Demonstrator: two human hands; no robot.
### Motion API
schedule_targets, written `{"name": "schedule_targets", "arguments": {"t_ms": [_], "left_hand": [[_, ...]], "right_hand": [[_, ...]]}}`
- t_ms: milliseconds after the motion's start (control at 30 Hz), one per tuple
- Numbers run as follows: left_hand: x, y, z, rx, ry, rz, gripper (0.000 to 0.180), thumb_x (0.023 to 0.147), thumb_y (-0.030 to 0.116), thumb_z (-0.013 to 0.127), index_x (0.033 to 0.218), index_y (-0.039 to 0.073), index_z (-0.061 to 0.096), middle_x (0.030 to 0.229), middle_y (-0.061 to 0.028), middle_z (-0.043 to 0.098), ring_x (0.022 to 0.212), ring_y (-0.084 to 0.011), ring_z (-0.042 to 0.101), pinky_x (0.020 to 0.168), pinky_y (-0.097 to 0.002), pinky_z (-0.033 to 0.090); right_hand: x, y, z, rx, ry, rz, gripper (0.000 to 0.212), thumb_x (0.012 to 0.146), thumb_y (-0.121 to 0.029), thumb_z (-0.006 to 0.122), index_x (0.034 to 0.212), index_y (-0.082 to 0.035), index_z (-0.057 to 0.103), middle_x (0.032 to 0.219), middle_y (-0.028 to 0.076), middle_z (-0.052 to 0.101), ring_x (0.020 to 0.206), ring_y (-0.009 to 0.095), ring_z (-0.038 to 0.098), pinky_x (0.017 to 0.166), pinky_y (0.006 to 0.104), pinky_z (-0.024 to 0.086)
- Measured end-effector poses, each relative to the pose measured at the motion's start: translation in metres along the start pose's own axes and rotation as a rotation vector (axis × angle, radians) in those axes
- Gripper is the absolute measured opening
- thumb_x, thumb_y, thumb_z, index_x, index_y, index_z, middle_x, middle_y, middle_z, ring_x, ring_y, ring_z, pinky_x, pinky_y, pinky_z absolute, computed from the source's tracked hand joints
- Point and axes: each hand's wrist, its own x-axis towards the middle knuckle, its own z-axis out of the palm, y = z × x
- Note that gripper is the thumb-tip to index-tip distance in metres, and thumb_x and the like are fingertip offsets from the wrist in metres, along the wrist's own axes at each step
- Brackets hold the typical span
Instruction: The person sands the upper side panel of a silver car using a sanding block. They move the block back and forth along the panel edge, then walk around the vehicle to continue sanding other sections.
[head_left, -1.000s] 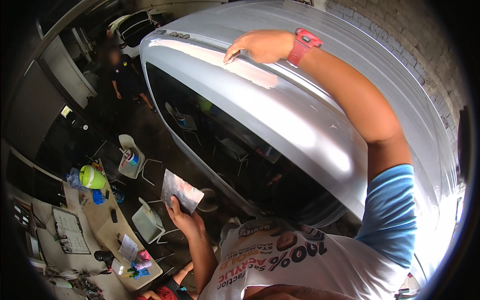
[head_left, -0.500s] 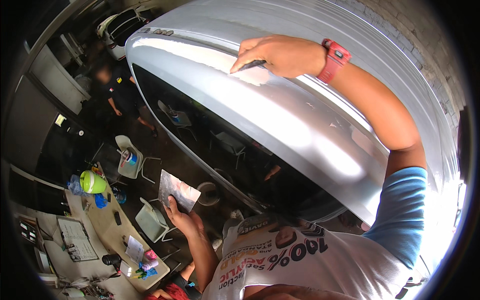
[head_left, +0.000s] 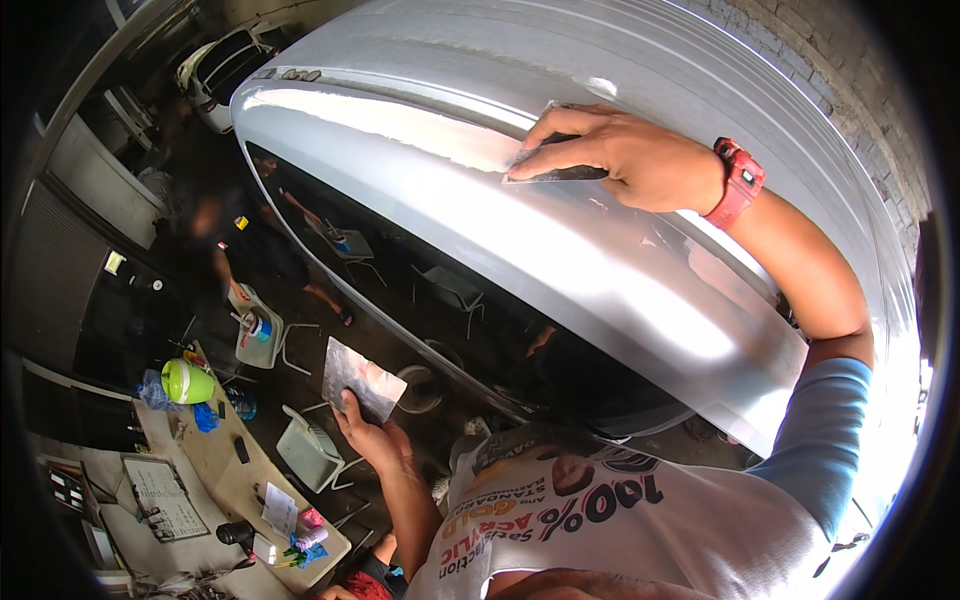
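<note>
Pinching the plate (head_left: 372, 384) in the left hand (head_left: 375, 440) and the spreader (head_left: 578, 174) in the right hand (head_left: 645, 158); could gouge the pale filler (head_left: 400, 120) if tilted too steeply

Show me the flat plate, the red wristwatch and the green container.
Flat plate (head_left: 366, 376): head view, middle of its face.
Red wristwatch (head_left: 742, 180): head view, its case.
Green container (head_left: 189, 382): head view, its side.

Right hand (head_left: 645, 155) has a thin dark blade (head_left: 582, 174) at the near end of a pale pinkish patch (head_left: 400, 122) on the silver vehicle (head_left: 570, 250). Left hand (head_left: 372, 432) grips a smeared square plate (head_left: 366, 378). Co-worker (head_left: 258, 245) beside a pale chair (head_left: 262, 349).
</note>
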Motion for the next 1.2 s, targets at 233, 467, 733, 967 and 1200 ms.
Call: {"name": "schedule_targets", "arguments": {"t_ms": [233, 467, 733, 967, 1200], "left_hand": [[0.003, -0.003, -0.004, -0.004, -0.014, 0.019, 0.056, 0.107, 0.024, 0.073, 0.151, -0.003, 0.053, 0.147, -0.0175, 0.063, 0.133, -0.0287, 0.065, 0.115, -0.0442, 0.053], [0.002, -0.007, -0.003, -0.037, -0.085, -0.002, 0.048, 0.113, 0.019, 0.063, 0.156, 0.001, 0.052, 0.149, -0.0140, 0.063, 0.133, -0.0271, 0.065, 0.116, -0.0432, 0.052], [0.002, 0.003, 0.008, -0.023, -0.128, 0.034, 0.055, 0.113, 0.019, 0.062, 0.162, 0.000, 0.045, 0.157, -0.0153, 0.057, 0.141, -0.0286, 0.060, 0.121, -0.0442, 0.047], [0.008, 0.081, 0.129, -0.229, -0.206, 0.286, 0.045, 0.115, 0.020, 0.061, 0.155, 0.002, 0.050, 0.141, -0.0118, 0.068, 0.128, -0.0217, 0.068, 0.114, -0.0395, 0.053], [0.005, 0.119, 0.182, -0.447, -0.373, 0.260, 0.041, 0.113, 0.016, 0.062, 0.151, 0.003, 0.055, 0.136, -0.0117, 0.071, 0.121, -0.0213, 0.072, 0.105, -0.0395, 0.061]], "right_hand": [[0.020, 0.010, -0.033, -0.048, 0.056, 0.043, 0.075, 0.078, 0.020, 0.045, 0.137, -0.014, 0.076, 0.134, 0.013, 0.071, 0.127, 0.037, 0.064, 0.112, 0.0469, 0.051], [0.046, 0.005, -0.024, -0.111, 0.074, -0.038, 0.072, 0.079, 0.019, 0.049, 0.138, -0.013, 0.075, 0.135, 0.014, 0.071, 0.128, 0.038, 0.064, 0.110, 0.0465, 0.052], [0.069, 0.002, -0.013, -0.202, 0.233, -0.177, 0.074, 0.083, 0.023, 0.046, 0.142, -0.013, 0.073, 0.135, 0.014, 0.072, 0.117, 0.040, 0.068, 0.101, 0.0494, 0.054], [0.088, -0.087, 0.008, 0.072, 0.291, -0.289, 0.060, 0.095, 0.013, 0.055, 0.146, -0.017, 0.070, 0.138, 0.014, 0.069, 0.129, 0.035, 0.069, 0.111, 0.0449, 0.056], [0.099, -0.116, 0.038, -0.380, 0.316, -0.434, 0.055, 0.098, -0.005, 0.065, 0.150, -0.021, 0.065, 0.147, 0.016, 0.058, 0.135, 0.038, 0.065, 0.106, 0.0443, 0.061]]}}
